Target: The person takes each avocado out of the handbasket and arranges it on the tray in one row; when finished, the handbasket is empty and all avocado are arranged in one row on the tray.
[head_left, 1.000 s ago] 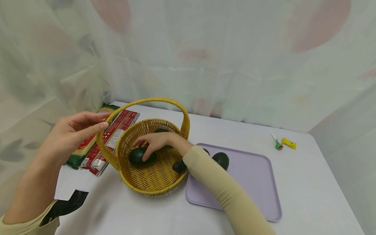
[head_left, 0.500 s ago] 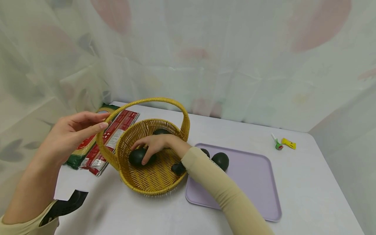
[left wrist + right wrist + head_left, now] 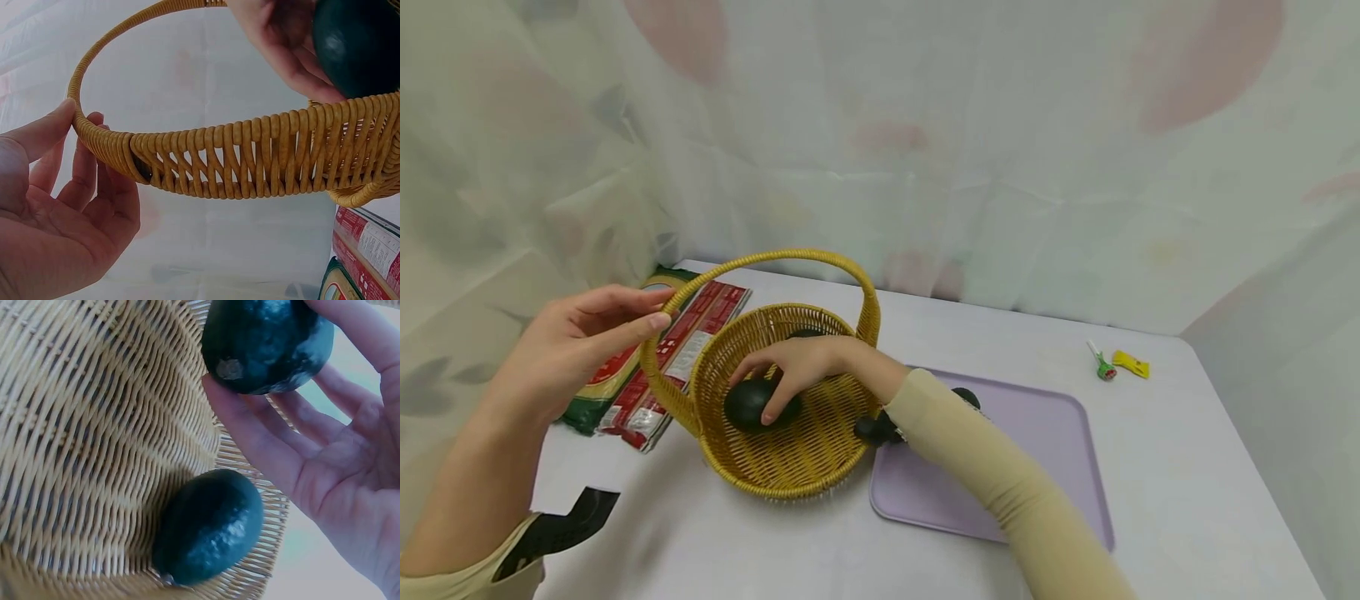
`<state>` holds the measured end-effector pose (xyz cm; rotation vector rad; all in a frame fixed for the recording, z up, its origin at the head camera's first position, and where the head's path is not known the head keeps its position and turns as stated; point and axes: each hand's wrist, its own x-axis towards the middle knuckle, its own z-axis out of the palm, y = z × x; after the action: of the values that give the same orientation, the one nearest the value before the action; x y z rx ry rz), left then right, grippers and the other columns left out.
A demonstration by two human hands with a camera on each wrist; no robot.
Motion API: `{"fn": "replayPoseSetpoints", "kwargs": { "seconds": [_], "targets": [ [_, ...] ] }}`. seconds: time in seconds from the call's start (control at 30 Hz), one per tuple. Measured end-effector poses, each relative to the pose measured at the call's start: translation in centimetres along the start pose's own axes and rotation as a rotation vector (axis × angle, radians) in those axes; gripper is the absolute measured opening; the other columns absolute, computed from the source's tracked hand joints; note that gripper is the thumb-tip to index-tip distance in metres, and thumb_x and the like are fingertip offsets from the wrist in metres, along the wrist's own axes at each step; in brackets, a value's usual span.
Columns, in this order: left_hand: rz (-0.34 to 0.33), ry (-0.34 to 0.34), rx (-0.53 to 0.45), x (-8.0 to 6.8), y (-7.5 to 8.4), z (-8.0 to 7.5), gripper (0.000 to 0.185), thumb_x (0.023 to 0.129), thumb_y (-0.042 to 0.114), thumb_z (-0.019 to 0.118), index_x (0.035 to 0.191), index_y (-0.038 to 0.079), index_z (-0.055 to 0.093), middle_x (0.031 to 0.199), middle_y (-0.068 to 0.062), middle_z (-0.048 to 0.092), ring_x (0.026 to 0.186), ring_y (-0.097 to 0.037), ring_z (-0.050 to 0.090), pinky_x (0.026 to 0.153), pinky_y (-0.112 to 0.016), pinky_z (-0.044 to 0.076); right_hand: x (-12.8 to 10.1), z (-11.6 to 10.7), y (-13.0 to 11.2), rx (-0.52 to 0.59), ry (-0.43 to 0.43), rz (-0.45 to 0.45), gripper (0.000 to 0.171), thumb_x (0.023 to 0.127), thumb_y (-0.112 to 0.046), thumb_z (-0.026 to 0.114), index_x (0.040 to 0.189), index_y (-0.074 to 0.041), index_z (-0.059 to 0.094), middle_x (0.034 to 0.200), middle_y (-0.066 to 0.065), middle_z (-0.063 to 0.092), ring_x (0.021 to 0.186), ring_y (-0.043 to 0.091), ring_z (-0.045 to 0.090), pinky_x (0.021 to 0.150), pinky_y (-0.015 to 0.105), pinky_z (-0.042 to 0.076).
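Wicker basket (image 3: 797, 462) standing on the counter (image 3: 1195, 450).

The left hand (image 3: 576, 337) is pinching the handle (image 3: 790, 253); the right hand (image 3: 797, 367) is grasping an avocado (image 3: 747, 408) inside, near the basket's left edge, while a second avocado (image 3: 209, 528) is lying by the far edge.

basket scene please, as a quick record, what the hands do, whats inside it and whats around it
basket: yellow, woven, on a white table
left hand: pinches the handle
right hand: grips a dark green fruit
also inside: a second green fruit
left of basket: red packets, green packet
right of basket: lilac tray, partly hidden by the right sleeve
beyond tray: lollipop, yellow wrapped candy
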<state>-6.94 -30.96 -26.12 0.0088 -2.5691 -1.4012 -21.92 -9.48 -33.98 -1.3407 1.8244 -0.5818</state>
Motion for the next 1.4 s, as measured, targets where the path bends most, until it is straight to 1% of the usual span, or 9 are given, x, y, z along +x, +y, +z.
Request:
{"fn": "replayPoseSetpoints", "kwargs": {
  "seconds": [0.17,0.33,0.57,0.77,0.83,1.07,1.17,1.3,1.4],
  "targets": [
    [-0.008,-0.006,-0.015,0.1,-0.1,-0.1,0.02,0.095,0.011,0.065,0.114,0.009,0.07,0.111,0.019,0.066,0.093,-0.006,0.059,0.073,-0.014,0.047,-2.2,-0.2,-0.4,0.027,0.01,-0.033,0.066,0.08,-0.034,0.08,0.138,-0.024,0.05,0.128,-0.011,0.051,0.116,0.005,0.047,0.096,0.022,0.041],
    [-0.019,-0.011,-0.017,0.2,-0.2,-0.2,0.02,0.095,0.012,0.065,0.113,0.008,0.07,0.114,0.021,0.065,0.096,-0.005,0.058,0.075,-0.012,0.046,-4.5,0.0,0.0,0.069,0.032,-0.023,0.067,0.081,-0.031,0.08,0.14,-0.021,0.05,0.131,-0.01,0.05,0.117,0.004,0.047,0.1,0.023,0.04],
    [-0.023,-0.014,-0.012,0.2,-0.3,-0.3,0.02,0.095,0.012,0.064,0.114,0.009,0.07,0.114,0.021,0.064,0.098,-0.005,0.057,0.074,-0.013,0.046,-7.6,0.5,1.0,0.179,0.116,-0.012,0.068,0.081,-0.023,0.081,0.141,-0.016,0.049,0.133,-0.006,0.05,0.121,0.007,0.047,0.103,0.026,0.038],
    [-0.024,-0.015,-0.014,0.3,-0.3,-0.3,0.02,0.095,0.012,0.064,0.114,0.009,0.07,0.113,0.021,0.065,0.097,-0.005,0.057,0.073,-0.014,0.046,-10.7,0.7,1.8,0.239,0.181,0.032,0.065,0.082,-0.024,0.08,0.139,-0.024,0.051,0.128,-0.003,0.051,0.113,0.018,0.051,0.088,0.03,0.048],
    [-0.022,-0.016,-0.014,0.4,-0.3,-0.2,0.02,0.095,0.012,0.064,0.115,0.009,0.07,0.112,0.02,0.065,0.097,-0.005,0.057,0.074,-0.013,0.046,-11.8,0.7,2.1,0.246,0.195,0.045,0.064,0.082,-0.025,0.08,0.138,-0.025,0.051,0.129,-0.003,0.051,0.113,0.019,0.051,0.087,0.031,0.048],
    [-0.011,-0.039,-0.035,0.5,-0.5,-0.3,0.021,0.095,0.01,0.064,0.115,0.008,0.068,0.115,0.02,0.064,0.1,-0.005,0.055,0.075,-0.012,0.045,-15.4,1.5,3.6,0.315,0.258,0.066,0.063,0.082,-0.023,0.079,0.138,-0.023,0.051,0.134,-0.003,0.051,0.122,0.02,0.051,0.106,0.037,0.037],
    [-0.003,-0.057,-0.063,0.5,-0.8,-0.5,0.022,0.095,0.009,0.063,0.116,0.009,0.068,0.115,0.018,0.064,0.099,-0.004,0.055,0.074,-0.011,0.045,-16.9,2.3,4.4,0.385,0.312,0.104,0.063,0.081,-0.022,0.08,0.137,-0.025,0.052,0.134,-0.002,0.052,0.123,0.021,0.05,0.104,0.04,0.039],
    [0.005,-0.056,-0.071,0.5,-0.9,-0.5,0.022,0.095,0.008,0.063,0.117,0.009,0.068,0.116,0.019,0.064,0.099,-0.003,0.055,0.074,-0.011,0.045,-18.9,3.7,5.3,0.515,0.409,0.185,0.062,0.081,-0.022,0.08,0.136,-0.029,0.052,0.137,0.001,0.05,0.119,0.024,0.053,0.088,0.042,0.05],
    [0.011,-0.049,-0.066,0.6,-0.9,-0.4,0.022,0.095,0.008,0.063,0.117,0.008,0.068,0.118,0.02,0.063,0.102,-0.003,0.054,0.076,-0.01,0.044,-20.3,4.7,5.7,0.633,0.491,0.238,0.062,0.082,-0.021,0.079,0.137,-0.028,0.051,0.14,0.002,0.048,0.113,0.025,0.057,0.081,0.04,0.052]
  ]
}}
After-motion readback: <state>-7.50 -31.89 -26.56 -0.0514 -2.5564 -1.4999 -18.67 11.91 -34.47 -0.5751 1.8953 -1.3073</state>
